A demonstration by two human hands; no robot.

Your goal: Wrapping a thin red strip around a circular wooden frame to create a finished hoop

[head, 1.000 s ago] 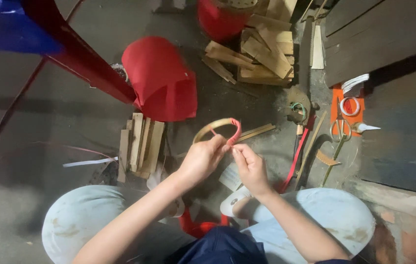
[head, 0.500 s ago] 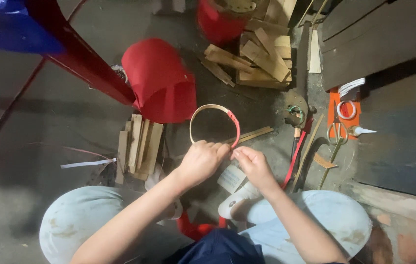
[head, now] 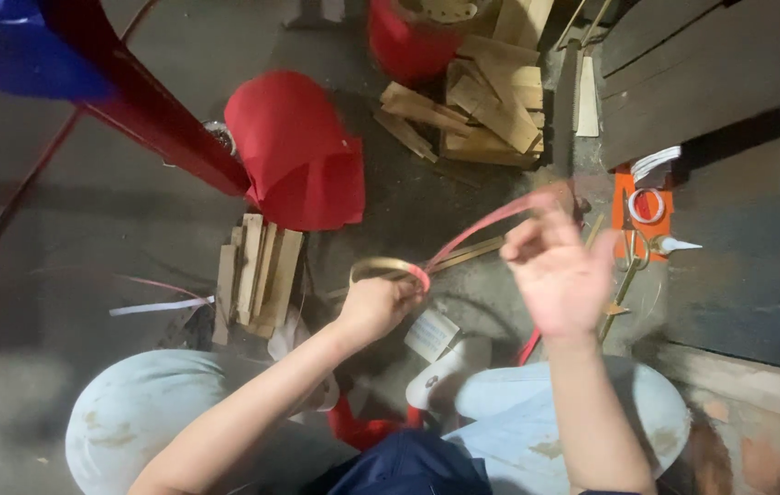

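Observation:
My left hand (head: 376, 307) grips a thin bamboo strip bent into a small ring (head: 381, 267), held low over the floor between my knees. A red ribbon (head: 482, 225) runs from the ring up and right to my right hand (head: 560, 275), which is raised, blurred, and pinches the ribbon's far end with the other fingers spread. Part of the ring is wrapped in red.
A stack of short wood slats (head: 257, 275) lies left of the ring. A red cloth-covered form (head: 294, 151) and a red and blue stool leg (head: 147, 119) stand behind. Wood scraps (head: 491, 101) are piled at the back; scissors and tape on an orange pad (head: 642, 215) lie right.
The ring was held up large by both hands close together. Now my right hand has pulled away up and right, drawing the red ribbon taut, and the ring sits lower in my left hand.

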